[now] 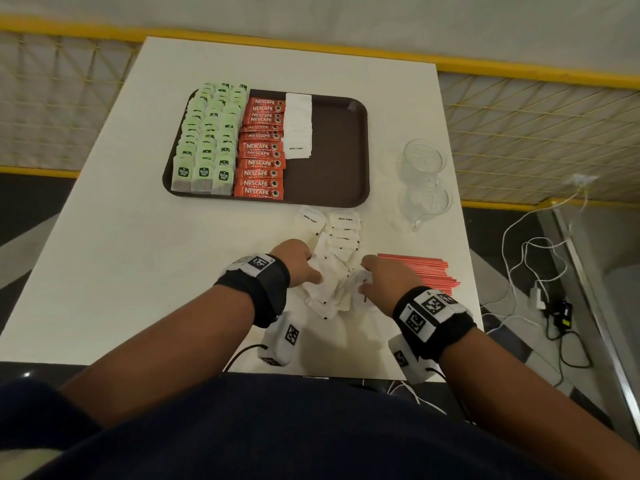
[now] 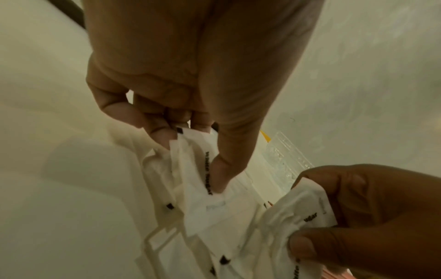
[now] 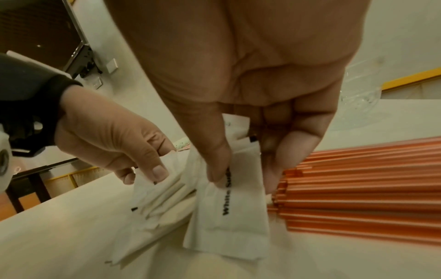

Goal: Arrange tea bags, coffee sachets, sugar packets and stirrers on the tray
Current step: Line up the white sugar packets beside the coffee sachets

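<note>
Gathering sugar packets (image 1: 341, 237) off table; left hand (image 1: 300, 263) and right hand (image 1: 382, 275) each pinching some. Next: squaring, carrying to tray (image 1: 332, 161).

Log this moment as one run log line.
left hand: pinches sugar packets | right hand: pinches sugar packet | tray: tea, coffee, some sugar | stirrers: on table

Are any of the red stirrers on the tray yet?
No, the red stirrers all lie in a bundle on the table by the right hand, off the tray.
</note>
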Demonstrator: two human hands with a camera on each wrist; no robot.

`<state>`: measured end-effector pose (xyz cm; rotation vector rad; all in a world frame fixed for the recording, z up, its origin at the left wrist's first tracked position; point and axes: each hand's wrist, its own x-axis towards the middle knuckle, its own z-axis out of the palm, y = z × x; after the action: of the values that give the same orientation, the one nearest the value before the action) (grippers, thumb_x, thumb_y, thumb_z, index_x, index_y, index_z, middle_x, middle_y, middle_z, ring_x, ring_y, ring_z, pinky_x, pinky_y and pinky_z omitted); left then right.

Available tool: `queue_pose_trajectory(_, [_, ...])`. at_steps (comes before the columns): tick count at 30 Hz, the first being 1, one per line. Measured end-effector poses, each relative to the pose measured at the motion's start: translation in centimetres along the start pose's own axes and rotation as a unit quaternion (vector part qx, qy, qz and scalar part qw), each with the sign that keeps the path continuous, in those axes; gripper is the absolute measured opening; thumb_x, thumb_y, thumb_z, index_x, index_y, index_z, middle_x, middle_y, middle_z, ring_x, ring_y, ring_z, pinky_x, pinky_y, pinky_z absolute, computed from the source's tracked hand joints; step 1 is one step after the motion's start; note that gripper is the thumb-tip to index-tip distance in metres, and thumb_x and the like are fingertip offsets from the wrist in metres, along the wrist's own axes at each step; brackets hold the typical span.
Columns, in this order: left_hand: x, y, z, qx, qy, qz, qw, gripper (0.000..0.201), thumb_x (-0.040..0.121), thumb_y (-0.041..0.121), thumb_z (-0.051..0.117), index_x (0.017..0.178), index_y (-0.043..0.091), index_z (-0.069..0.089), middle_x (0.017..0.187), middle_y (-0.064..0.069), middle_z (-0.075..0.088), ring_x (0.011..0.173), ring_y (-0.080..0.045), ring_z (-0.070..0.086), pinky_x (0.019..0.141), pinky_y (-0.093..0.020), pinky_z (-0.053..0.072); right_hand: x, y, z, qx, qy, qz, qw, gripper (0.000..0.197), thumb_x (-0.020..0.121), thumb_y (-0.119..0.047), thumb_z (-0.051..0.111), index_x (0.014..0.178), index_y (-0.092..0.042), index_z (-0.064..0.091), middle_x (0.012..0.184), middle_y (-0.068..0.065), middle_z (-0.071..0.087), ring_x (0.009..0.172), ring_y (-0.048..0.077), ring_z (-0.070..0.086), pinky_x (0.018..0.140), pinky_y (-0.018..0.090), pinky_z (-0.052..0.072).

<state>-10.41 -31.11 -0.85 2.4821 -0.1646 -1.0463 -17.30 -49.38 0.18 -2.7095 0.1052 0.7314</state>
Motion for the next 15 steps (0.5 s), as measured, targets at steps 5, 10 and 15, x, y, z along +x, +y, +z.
queue_pose_trajectory(5, [0.1,-0.6,-0.7,-0.038,-0.001,0.003,0.999,0.025,0.084,0.028,0.069,0.074,0.011,0.055,0.076,-0.005,0.054,0.073,-0.022,0.051,0.059,-0.027,0.037,-0.3,0.4,-0.7,0.060,0.010,0.011,0.998,0.015,0.092,-0.020,0.058,0.099,-0.016,0.046,0.087,0.001,0.054,0.082,0.023,0.054,0.067,0.029,0.037])
queue_pose_trajectory(10, [0.1,-2.2,-2.1,-0.129,-0.005,0.011,0.992,0.024,0.087,0.020,0.066,0.103,0.004,0.059,0.102,-0.014,0.061,0.091,-0.030,0.063,0.080,-0.044,0.058,-0.2,0.8,-1.5,0.145,0.043,0.021,0.988,0.020,0.092,-0.024,0.061,0.104,-0.015,0.049,0.090,-0.001,0.054,0.078,0.017,0.054,0.063,0.024,0.039])
queue_pose_trajectory(15, [0.1,-2.6,-4.0,-0.290,0.013,0.019,0.957,0.030,0.091,0.010,0.063,0.120,0.009,0.056,0.117,-0.012,0.063,0.104,-0.027,0.062,0.087,-0.039,0.057,1.0,0.4,-2.7,0.187,0.077,-0.011,0.979,0.019,0.090,-0.029,0.065,0.085,-0.019,0.050,0.082,-0.003,0.059,0.070,0.011,0.058,0.056,0.024,0.038])
